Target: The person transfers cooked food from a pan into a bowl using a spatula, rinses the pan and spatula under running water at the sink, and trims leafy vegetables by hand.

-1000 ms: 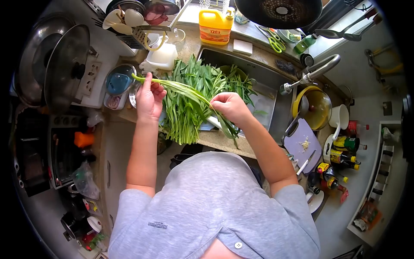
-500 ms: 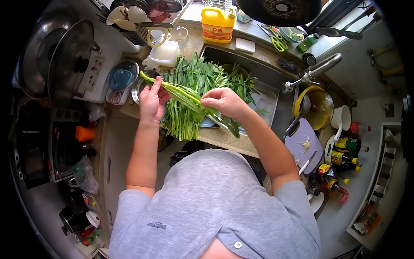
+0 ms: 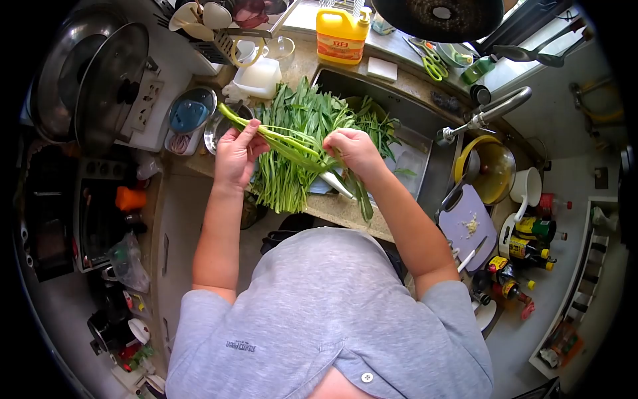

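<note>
My left hand (image 3: 234, 159) is closed round the pale stem end of some leafy greens (image 3: 287, 144), held slantwise above a big pile. My right hand (image 3: 357, 153) pinches a leaf near the other end of those greens, and a dark leaf hangs below its fingers. Beneath both hands, a heap of long-stemmed greens (image 3: 282, 186) lies over the counter's front edge and the near part of the sink (image 3: 435, 163). A white, narrow object (image 3: 337, 185) shows just below my right hand; its kind is unclear.
At the right are a purple cutting board (image 3: 465, 229) with chopped bits and a knife (image 3: 472, 253), a yellow-rimmed bowl (image 3: 495, 169) and several bottles. The faucet (image 3: 488, 113) reaches over the sink. Behind stands a yellow detergent jug (image 3: 340, 38); a metal bowl (image 3: 216, 130) sits at left.
My right hand has lifted slightly and shifted right along the greens, and the leaf beneath it hangs more steeply. My left hand keeps its grip. The view has shifted a little.
</note>
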